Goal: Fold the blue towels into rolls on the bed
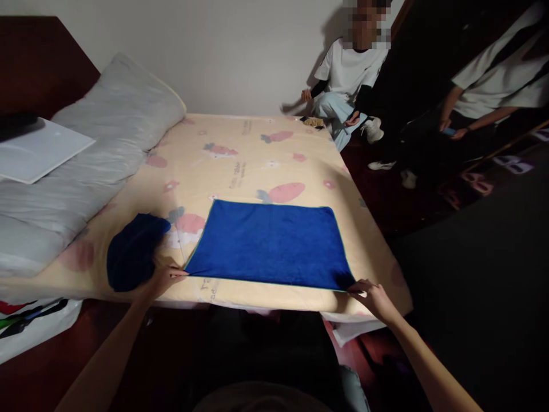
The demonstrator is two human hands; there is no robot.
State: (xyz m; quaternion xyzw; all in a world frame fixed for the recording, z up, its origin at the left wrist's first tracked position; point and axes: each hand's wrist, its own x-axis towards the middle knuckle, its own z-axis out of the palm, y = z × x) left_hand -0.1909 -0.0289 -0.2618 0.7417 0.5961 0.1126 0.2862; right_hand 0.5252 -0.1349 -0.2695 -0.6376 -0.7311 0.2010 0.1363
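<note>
A blue towel lies spread out flat on the bed, with thin pale-green edging. My left hand pinches its near left corner. At the near right corner, my right hand holds the towel between thumb and fingers. The near edge is stretched straight between the two hands. Just left of my left hand sits a second dark blue cloth, crumpled in a heap.
Grey bedding runs along the left side, with a white flat board on it. A person sits at the bed's far right corner; another person is farther right. A plastic bag is at lower left.
</note>
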